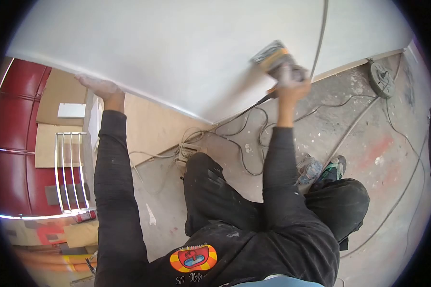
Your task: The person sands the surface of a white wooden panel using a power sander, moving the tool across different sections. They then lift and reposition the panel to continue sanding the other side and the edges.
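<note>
A large white panel spans the upper part of the view. My right hand is wrapped round an electric sander, whose pad lies at the panel's surface; both are slightly blurred. A dark cord runs from the sander toward the floor. At the panel's lower left edge, my left hand reaches up with its fingers stretched out and its palm under the edge, holding no tool. White dust coats its fingers.
Cables loop across the concrete floor near my knees. A cable reel lies at the right, a power strip near my left knee. A metal rack and red padded seating are at the left.
</note>
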`<state>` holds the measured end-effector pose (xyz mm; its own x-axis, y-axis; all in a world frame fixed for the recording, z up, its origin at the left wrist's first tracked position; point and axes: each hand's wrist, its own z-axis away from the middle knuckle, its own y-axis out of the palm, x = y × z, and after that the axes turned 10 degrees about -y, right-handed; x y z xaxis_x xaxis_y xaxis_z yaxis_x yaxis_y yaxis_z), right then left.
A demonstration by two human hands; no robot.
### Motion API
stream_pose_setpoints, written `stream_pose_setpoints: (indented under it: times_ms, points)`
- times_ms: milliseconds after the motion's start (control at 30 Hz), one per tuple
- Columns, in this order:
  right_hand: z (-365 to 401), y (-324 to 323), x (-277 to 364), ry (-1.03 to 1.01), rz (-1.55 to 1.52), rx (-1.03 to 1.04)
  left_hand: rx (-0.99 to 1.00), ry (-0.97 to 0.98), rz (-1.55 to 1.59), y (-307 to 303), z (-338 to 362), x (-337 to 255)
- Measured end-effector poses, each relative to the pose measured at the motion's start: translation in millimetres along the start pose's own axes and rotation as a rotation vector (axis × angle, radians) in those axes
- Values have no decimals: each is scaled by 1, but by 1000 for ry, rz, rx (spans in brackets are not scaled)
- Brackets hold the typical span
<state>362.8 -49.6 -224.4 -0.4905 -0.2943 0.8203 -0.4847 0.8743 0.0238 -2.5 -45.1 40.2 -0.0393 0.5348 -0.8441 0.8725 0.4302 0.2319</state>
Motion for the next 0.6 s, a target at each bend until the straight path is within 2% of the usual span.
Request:
stream_pose_setpoints:
  times_ms: [33,100,167,233,300,367,400,533,600]
  points:
    - [-14,-5,-20,77,-82,8,-37,44,-59,1,1,-2]
    - [-34,-12,-43,450,-501,-95,-15,80,-81,-17,-18,11]
    - [-38,-13,-64,494,-497,-129,10,116,-89,-17,-15,8]
    - [-25,-10,-71,536,-488,-165,38,33,-37,-1,1,-2]
    - [-1,-8,-58,343,-268,-14,41,80,-68,-10,-10,7]
    - [32,0,-16,190,-166,29,49,123,-106,-17,-12,9]
    - [52,7,10,179,10,47,34,100,-103,-16,-11,8]
    - [116,19,99,-169,-150,156,-5,80,-93,-6,-2,0]
    - [140,19,140,-199,-172,199,18,93,-133,-7,-2,-1]
